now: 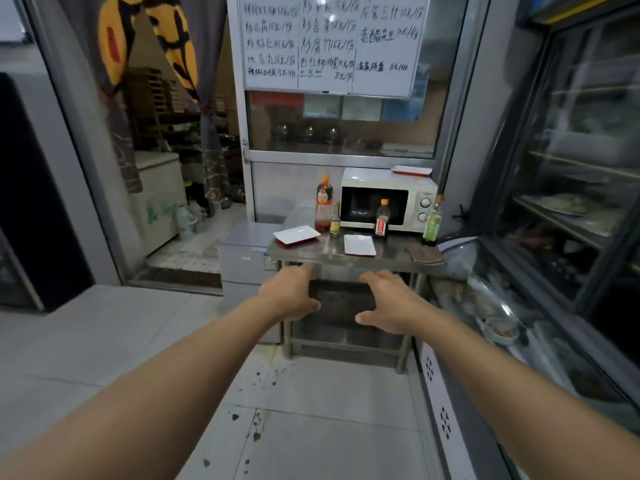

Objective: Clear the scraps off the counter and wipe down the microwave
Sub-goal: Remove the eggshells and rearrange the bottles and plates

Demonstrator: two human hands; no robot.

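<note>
A white microwave (388, 199) stands at the back right of a steel counter (322, 251) some way ahead of me. A brown cloth (425, 254) lies folded on the counter's right front corner. Two white plates (296, 234) (359, 244) lie on the counter, and a red-rimmed tray (411, 170) sits on top of the microwave. My left hand (291, 295) and my right hand (388, 301) reach forward in the air, short of the counter, fingers relaxed, holding nothing. No scraps are clear from this distance.
Several sauce bottles (323, 202) (382, 219) (432, 225) stand in front of and beside the microwave. A glass display case (519, 323) runs along the right. A low steel unit (244, 258) sits left of the counter, next to a curtained doorway (180, 168). A menu whiteboard (329, 43) hangs above.
</note>
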